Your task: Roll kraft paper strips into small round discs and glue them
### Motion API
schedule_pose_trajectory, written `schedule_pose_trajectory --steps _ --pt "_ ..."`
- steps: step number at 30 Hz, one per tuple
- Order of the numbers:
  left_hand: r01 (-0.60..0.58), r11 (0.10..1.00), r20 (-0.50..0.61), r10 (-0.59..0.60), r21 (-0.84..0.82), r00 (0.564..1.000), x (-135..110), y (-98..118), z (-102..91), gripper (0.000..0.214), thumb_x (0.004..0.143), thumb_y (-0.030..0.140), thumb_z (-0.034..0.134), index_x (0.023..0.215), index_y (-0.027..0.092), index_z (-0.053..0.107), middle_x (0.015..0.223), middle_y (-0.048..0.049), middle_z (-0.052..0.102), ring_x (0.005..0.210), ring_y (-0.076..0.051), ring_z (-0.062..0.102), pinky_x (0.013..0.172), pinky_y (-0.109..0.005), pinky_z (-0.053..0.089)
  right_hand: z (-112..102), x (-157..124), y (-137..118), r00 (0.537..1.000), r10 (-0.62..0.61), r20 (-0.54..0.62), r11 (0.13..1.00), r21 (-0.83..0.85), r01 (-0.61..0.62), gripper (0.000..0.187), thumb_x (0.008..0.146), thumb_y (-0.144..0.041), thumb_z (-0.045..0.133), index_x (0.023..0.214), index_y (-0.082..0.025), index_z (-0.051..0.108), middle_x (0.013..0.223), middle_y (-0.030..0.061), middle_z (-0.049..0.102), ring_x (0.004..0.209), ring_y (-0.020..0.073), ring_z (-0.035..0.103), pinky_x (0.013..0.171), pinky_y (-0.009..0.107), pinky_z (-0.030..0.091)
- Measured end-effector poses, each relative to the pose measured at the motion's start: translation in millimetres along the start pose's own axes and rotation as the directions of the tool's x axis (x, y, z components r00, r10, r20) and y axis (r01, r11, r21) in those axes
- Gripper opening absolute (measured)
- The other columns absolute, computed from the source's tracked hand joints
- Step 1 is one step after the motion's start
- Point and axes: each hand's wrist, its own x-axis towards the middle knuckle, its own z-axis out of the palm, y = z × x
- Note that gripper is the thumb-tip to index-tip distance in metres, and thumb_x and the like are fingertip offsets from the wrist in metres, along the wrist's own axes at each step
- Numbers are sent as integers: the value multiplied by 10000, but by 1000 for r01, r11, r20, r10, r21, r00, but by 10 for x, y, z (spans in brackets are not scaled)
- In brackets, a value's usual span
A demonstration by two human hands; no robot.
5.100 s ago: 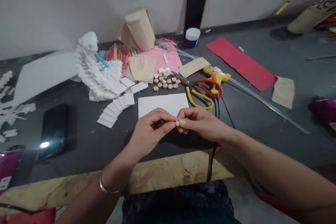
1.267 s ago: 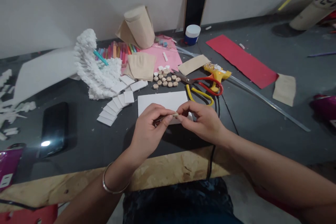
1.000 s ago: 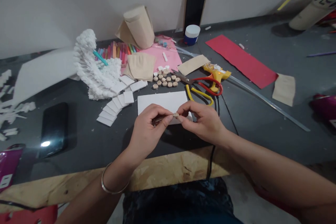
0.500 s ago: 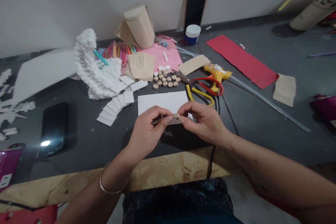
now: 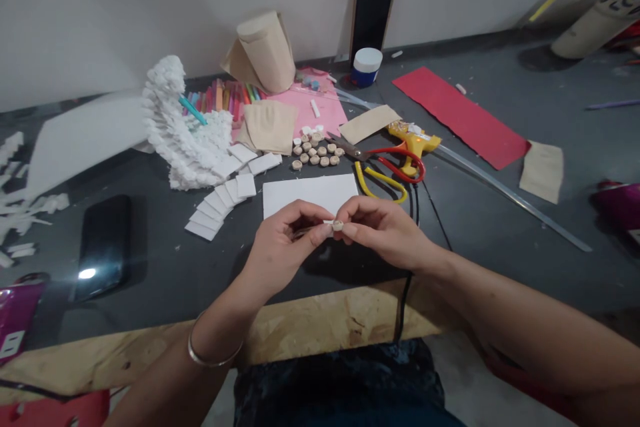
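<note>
Between my fingertips is a small beige paper coil (image 5: pixel 338 225), its round end turned up toward me. My left hand (image 5: pixel 280 243) is closed, thumb and forefinger pinching the coil's left side and a thin strip that runs back under the fingers. From the right, my right hand (image 5: pixel 387 230) pinches the same coil with thumb and forefinger. Both hands are over the near edge of a white rectangular board (image 5: pixel 310 192). Beyond it lie several similar beige coils (image 5: pixel 320 152) in a group, beside scissors (image 5: pixel 381 170) with red and yellow handles.
A yellow glue gun (image 5: pixel 417 141) rests by the scissors. Left of the board are white square pieces (image 5: pixel 210 207), a fluffy white form (image 5: pixel 173 133) and a dark phone (image 5: pixel 104 240). Behind stand a tissue roll (image 5: pixel 267 53) and a blue jar (image 5: pixel 367 68). Red paper (image 5: pixel 463 113) lies right.
The coil has been turned between my fingers, so its round end now shows. My fingertips have shifted slightly; the things on the table stay put.
</note>
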Motion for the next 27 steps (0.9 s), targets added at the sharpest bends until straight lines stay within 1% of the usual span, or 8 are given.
schedule_pose_trajectory --steps 5,8,12,15,18,20,22,27 --pt "-69 991 85 59 119 995 -10 42 -33 160 859 256 665 994 234 748 831 -28 698 761 -133 652 678 -245 520 -46 39 17 969 184 164 941 254 -222 209 768 -336 770 768 -156 664 670 -10 661 578 69 549 573 196 448" --pt "-112 980 96 97 166 991 -15 68 -42 134 861 249 664 956 236 758 798 -27 687 745 -132 639 669 -246 504 -60 49 -1 924 296 243 880 307 -363 255 726 -358 805 746 -140 673 653 -7 667 546 55 544 539 176 435" --pt "-101 979 70 90 177 994 -17 67 -31 99 864 247 660 908 211 740 808 -29 685 739 -127 638 641 -230 499 -57 57 -12 900 333 282 846 333 -417 255 742 -362 792 728 -141 666 650 -6 667 543 47 548 531 162 423" --pt "-98 970 33 93 221 995 -11 50 -17 84 873 240 645 888 203 719 807 -16 668 729 -114 624 634 -214 493 -41 51 2 933 300 200 902 258 -345 248 801 -375 732 729 -153 647 667 -7 660 565 61 551 558 183 434" --pt "-115 942 -9 124 315 992 -4 35 -6 85 886 232 626 881 203 705 801 -7 648 731 -108 602 629 -205 473 -9 23 20 991 136 -9 991 -4 -136 157 836 -314 689 792 -170 646 727 -10 648 648 87 571 627 215 455" --pt "-122 917 -29 144 379 989 -5 29 -1 91 895 220 611 890 205 701 816 -7 647 748 -109 595 639 -206 466 17 -4 29 995 -30 -100 977 -212 8 93 829 -262 688 857 -184 647 781 -9 647 714 105 586 680 232 467" --pt "-128 895 -38 159 427 987 -12 25 4 96 900 218 603 901 208 699 824 -8 648 751 -110 592 637 -209 459 36 -29 37 981 -146 -127 935 -340 95 101 823 -244 690 895 -195 640 820 -4 655 753 118 599 711 244 479" --pt "-161 854 -20 197 494 980 -37 21 21 95 903 239 605 914 201 691 811 -13 648 735 -118 590 628 -224 455 46 -54 40 960 -228 -165 864 -489 122 113 816 -264 705 884 -200 642 799 -2 681 726 122 627 673 238 488"
